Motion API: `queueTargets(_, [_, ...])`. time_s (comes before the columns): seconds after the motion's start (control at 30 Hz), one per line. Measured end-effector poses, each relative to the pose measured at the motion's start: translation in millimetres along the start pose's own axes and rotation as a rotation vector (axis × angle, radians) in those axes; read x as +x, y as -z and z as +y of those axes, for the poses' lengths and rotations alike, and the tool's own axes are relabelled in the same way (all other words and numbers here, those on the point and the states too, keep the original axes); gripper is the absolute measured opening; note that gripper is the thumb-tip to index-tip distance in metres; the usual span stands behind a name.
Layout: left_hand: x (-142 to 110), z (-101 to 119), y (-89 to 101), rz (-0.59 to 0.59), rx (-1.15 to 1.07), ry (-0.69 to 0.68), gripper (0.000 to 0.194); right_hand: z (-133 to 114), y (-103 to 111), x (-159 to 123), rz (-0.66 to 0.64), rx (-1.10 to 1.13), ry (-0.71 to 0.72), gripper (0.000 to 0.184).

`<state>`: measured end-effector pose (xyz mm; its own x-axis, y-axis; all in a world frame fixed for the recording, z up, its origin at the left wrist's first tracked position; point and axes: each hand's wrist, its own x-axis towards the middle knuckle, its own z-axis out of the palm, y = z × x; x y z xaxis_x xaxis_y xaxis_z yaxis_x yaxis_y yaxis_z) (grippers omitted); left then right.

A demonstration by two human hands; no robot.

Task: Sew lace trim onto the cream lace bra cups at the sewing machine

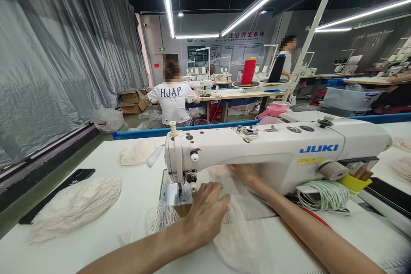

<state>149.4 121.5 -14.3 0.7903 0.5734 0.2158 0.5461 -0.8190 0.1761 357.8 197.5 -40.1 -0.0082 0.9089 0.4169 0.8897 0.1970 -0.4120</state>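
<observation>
My left hand (207, 209) is beside the needle of a white sewing machine (244, 147). Its thumb and fingers are apart and bent, with the fingertips close to the presser foot (182, 192). White netted lace (163, 216) lies to the left of that wrist, and a pale, thin fabric piece (237, 239) spreads to its right. Beneath the machine's arm, my right hand (242, 174) reaches to a pale pinkish cloth piece (221, 170). Its fingertips are partly hidden, so I cannot tell whether they grip the cloth.
A stack of cream lace pieces (78, 205) lies at left over a dark phone (78, 175); another lace pile (138, 153) sits behind. Coiled pale cord (324, 195) and a yellow holder (355, 183) are at right. One person (173, 98) sits ahead; another stands farther back.
</observation>
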Motion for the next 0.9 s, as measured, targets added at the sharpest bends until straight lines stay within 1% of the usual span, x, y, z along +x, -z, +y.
queueTargets(0.1, [22.2, -6.8, -1.7, -0.063, 0.018, 0.031, 0.037, -2.8, 8.0, -8.7, 0.033, 0.081, -0.044, 0.023])
queueTargets(0.17, [39.3, -12.1, -5.6, -0.095, 0.024, 0.055, 0.050, -6.5, 17.6, -19.8, 0.043, 0.145, -0.064, 0.021])
queueTargets(0.2, [47.9, -14.6, -8.0, -0.098, 0.021, 0.069, 0.054, -9.1, 24.0, -27.1, 0.046, 0.183, -0.066, 0.022])
queueTargets(0.3, [70.0, -20.4, -15.1, -0.124, -0.012, 0.097, 0.049, -20.3, 49.4, -55.3, 0.059, 0.318, -0.068, 0.026])
queueTargets(0.4, [82.3, -24.8, -18.7, -0.150, -0.070, 0.115, 0.042, -35.2, 81.1, -87.2, 0.108, 0.447, -0.122, 0.031])
queueTargets(0.43, [84.0, -25.8, -18.7, -0.148, -0.096, 0.126, 0.042, -40.6, 91.8, -96.9, 0.126, 0.525, -0.162, 0.031])
queueTargets(0.5, [83.8, -25.9, -16.2, -0.136, -0.165, 0.146, 0.045, -51.8, 111.2, -113.3, 0.165, 0.788, -0.270, 0.026])
queueTargets(0.57, [78.4, -20.9, -10.4, -0.113, -0.259, 0.160, 0.045, -62.4, 125.5, -126.2, 0.197, 1.098, -0.370, 0.021])
queueTargets(0.6, [73.3, -15.8, -6.4, -0.099, -0.316, 0.165, 0.044, -67.1, 130.2, -131.8, 0.208, 1.217, -0.403, 0.021])
queueTargets(0.67, [57.6, 0.5, 2.8, -0.076, -0.429, 0.163, 0.041, -75.6, 135.1, -142.7, 0.220, 1.338, -0.420, 0.021])
queueTargets(0.73, [35.2, 23.3, 11.6, -0.098, -0.607, 0.144, 0.047, -83.7, 134.8, -153.9, 0.219, 1.403, -0.402, 0.018])
queueTargets(0.77, [22.4, 35.9, 15.1, -0.133, -0.736, 0.131, 0.053, -88.0, 133.5, -159.7, 0.212, 1.430, -0.389, 0.016])
queueTargets(0.8, [9.3, 48.6, 17.8, -0.193, -1.061, 0.135, 0.058, -92.5, 131.7, -165.6, 0.201, 1.458, -0.374, 0.014])
queueTargets(0.83, [-3.8, 60.7, 19.5, -0.244, -1.322, 0.163, 0.062, -97.2, 129.7, -171.7, 0.190, 1.484, -0.364, 0.012])
queueTargets(0.9, [-28.6, 81.1, 20.4, -0.334, -1.701, 0.226, 0.067, -106.1, 125.3, -184.8, 0.178, 1.513, -0.361, 0.010])
